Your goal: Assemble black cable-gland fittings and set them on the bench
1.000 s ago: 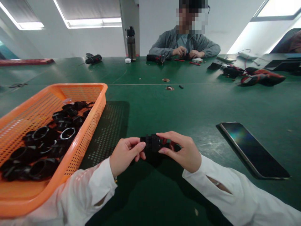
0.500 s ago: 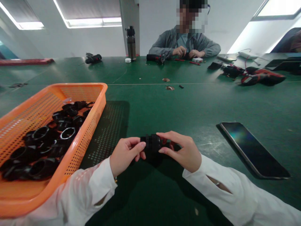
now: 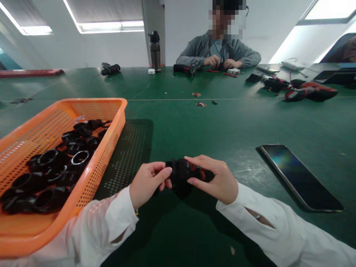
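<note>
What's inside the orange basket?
Black parts, several with round openings, are heaped in the orange basket, with a translucent scrap toward the far end. Anything beneath the heap is covered.

From the wearer's head, the only camera looks forward and down across the table [image 3: 178,128], close above the left hand [image 3: 147,185] and right hand [image 3: 219,180], reaching the wall [image 3: 185,27], where distant detail seems soft.

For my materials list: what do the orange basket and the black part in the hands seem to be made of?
Orange basket: likely moulded plastic, slightly glossy; regular perforations and soft highlights suggest it. Black part: perhaps plastic, rather dull, with an even dark surface; coated metal is possible.
</note>
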`<state>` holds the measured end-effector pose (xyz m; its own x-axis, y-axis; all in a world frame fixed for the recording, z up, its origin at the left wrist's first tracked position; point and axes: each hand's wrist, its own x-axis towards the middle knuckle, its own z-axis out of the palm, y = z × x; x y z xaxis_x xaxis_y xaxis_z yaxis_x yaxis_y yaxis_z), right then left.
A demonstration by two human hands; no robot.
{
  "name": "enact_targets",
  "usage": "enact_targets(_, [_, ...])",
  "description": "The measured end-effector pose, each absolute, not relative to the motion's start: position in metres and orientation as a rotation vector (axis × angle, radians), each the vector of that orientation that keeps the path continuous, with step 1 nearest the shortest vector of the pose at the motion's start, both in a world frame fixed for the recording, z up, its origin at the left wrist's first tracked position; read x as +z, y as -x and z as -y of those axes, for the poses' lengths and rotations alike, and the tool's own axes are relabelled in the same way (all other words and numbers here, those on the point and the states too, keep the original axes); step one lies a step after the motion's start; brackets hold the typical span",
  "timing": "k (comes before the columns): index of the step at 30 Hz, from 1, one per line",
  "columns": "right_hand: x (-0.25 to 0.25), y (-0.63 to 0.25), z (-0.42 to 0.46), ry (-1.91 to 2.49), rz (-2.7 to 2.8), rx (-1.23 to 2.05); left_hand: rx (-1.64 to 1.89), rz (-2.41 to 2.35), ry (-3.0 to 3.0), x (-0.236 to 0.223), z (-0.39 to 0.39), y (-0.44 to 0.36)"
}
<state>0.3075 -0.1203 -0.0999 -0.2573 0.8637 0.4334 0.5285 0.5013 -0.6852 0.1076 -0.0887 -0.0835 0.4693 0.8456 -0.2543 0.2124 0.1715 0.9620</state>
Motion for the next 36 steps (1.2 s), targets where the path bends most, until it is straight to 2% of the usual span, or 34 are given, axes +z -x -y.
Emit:
enact_targets(8, [-0.1007,-0.3057,0.1216,1.159,1.922,0.425,0.583,-1.01,-1.359,-0.0842,0.0892,-0.1082])
enact_targets(36, [-0.0994,-0.3064,0.1215,1.142,1.906,0.403,0.566,-1.006,-1.384,-0.0842,0.0886,-0.1076])
